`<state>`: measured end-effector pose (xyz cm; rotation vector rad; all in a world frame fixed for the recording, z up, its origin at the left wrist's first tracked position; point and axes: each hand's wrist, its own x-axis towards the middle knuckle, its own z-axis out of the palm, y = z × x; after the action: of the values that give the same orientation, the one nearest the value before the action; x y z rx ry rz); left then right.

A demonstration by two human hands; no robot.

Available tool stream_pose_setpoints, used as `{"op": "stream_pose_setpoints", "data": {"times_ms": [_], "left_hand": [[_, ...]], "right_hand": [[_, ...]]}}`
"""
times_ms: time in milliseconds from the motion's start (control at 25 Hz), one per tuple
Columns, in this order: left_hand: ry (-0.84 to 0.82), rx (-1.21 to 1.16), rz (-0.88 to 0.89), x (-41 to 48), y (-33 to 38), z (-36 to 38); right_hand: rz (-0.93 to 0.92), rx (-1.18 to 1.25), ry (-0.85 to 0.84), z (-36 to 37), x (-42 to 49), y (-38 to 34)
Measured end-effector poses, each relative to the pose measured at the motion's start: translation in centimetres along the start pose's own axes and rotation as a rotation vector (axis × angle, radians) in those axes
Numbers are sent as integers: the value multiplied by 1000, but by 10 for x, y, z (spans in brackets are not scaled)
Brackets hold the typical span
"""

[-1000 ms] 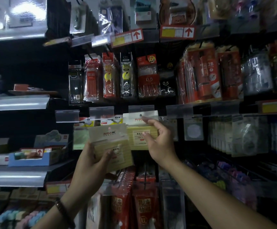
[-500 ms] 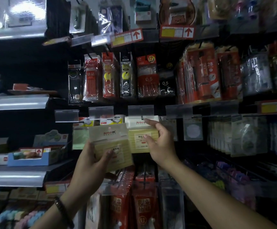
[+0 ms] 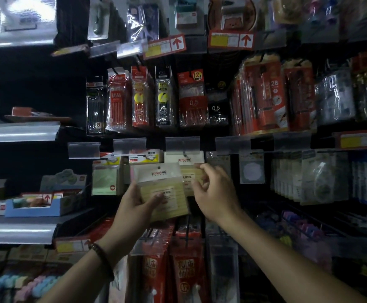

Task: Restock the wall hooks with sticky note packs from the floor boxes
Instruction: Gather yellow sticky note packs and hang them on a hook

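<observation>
yellow pack in the left hand, right hand by the hung one

the left hand (image 3: 134, 206) grips a pack (image 3: 162, 193) of yellow sticky notes from below. its thumb lies across the front label and its fingers are behind the pack. the pack is upright, tilted a little to the left, its white header card on top. it is held in front of the wall display, just below a row of clear tag holders (image 3: 182, 144).

the right hand (image 3: 215, 193) is just beside the pack's right edge, fingers curled. the fingertips (image 3: 200, 167) are at a hung pack (image 3: 184, 159) of the same kind, which hangs behind the held one. whether they pinch it or only touch it cannot be told.

a green pack (image 3: 104, 181) hangs to the left of both. red pen packs (image 3: 187, 270) hang below the hands. a dark wristband (image 3: 102, 259) sits on the left wrist. a blue box (image 3: 33, 206) stands on a shelf at far left.
</observation>
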<state>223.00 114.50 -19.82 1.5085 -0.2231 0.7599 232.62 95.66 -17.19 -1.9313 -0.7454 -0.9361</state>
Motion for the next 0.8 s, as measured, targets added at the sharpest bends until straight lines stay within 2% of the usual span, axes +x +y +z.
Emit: {"op": "stream_pose_setpoints", "data": {"times_ms": [40,120,200,280,400,440,600,800], "left_hand": [[-38,-17,-11,-1,1,4],[-119,-42,-26,0,3,13],[-168,-42,-15,3,3,21],[-101,26,108,8,-2,30],[147,152,331,12,-9,36],[163,163,367,13,-10,36],[93,309,440,25,-11,34],[26,516,467,52,-8,21]], "right_hand": [[-12,212,19,0,-5,0],[4,583,-51,0,-13,0],[17,741,-71,1,-15,1],[50,751,-13,2,-12,2],[46,709,65,3,-5,6],[33,684,88,4,-3,6],[-50,581,163,7,10,3],[-19,498,149,6,20,-3]]}}
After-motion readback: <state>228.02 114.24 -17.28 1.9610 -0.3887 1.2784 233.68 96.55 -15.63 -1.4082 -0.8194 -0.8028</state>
